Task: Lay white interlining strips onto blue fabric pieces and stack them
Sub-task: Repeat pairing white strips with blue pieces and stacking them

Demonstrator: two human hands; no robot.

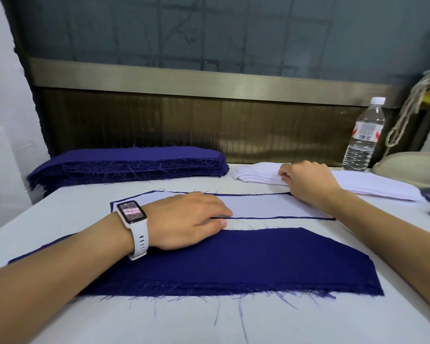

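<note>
Tabletop (308,326): left hand (191,219) flat on laid strip (271,207); grip of right hand (308,180) at white stack (256,173) unclear (fingertips hidden).

In front of you the white surface (333,324) runs back to a wall built in bands. Lowest, right behind the surface's far edge, stands a dark brown ribbed panel (159,120). Above it a brushed bronze-coloured rail (184,79) crosses the whole width, and above that a dull grey-blue panel (221,31) carries faint grid lines. On your left rises a plain white wall (0,120). The light is soft and even, with a mild sheen on the rail.
</note>
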